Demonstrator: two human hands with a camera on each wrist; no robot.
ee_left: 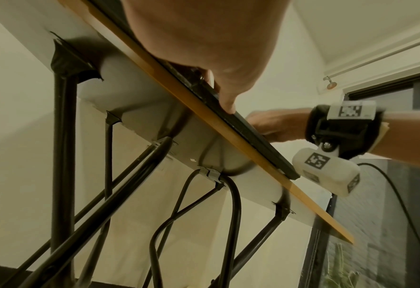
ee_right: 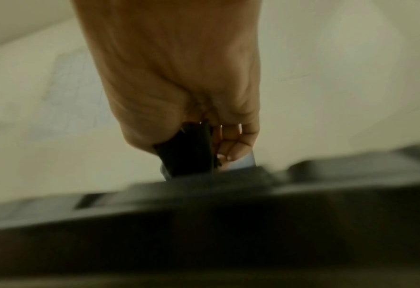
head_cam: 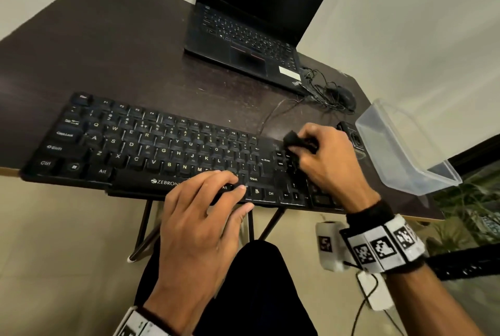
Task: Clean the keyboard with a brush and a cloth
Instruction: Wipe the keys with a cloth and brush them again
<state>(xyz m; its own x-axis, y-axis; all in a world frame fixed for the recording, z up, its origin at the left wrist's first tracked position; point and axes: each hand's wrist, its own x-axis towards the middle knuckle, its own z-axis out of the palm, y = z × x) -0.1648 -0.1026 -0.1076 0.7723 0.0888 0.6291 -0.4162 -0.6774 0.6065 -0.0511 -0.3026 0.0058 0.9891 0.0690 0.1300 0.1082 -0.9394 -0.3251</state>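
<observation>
- The head view shows the keyboard (head_cam: 167, 146) along the table's (head_cam: 108, 46) near edge. The left hand (head_cam: 200, 227) lies on its front rim, fingers straight and close together.
- The right hand (head_cam: 327, 162) curls its fingers round a dark cloth (head_cam: 293, 140) at the keyboard's right end.
- The left wrist view alone shows the table's underside and legs (ee_left: 63, 155).
- The right wrist view is blurred; the dark thing gripped there is hard to make out.

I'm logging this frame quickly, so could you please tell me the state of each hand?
Left hand: open, fingers resting on the keyboard.
Right hand: closed, holding a dark cloth.
</observation>
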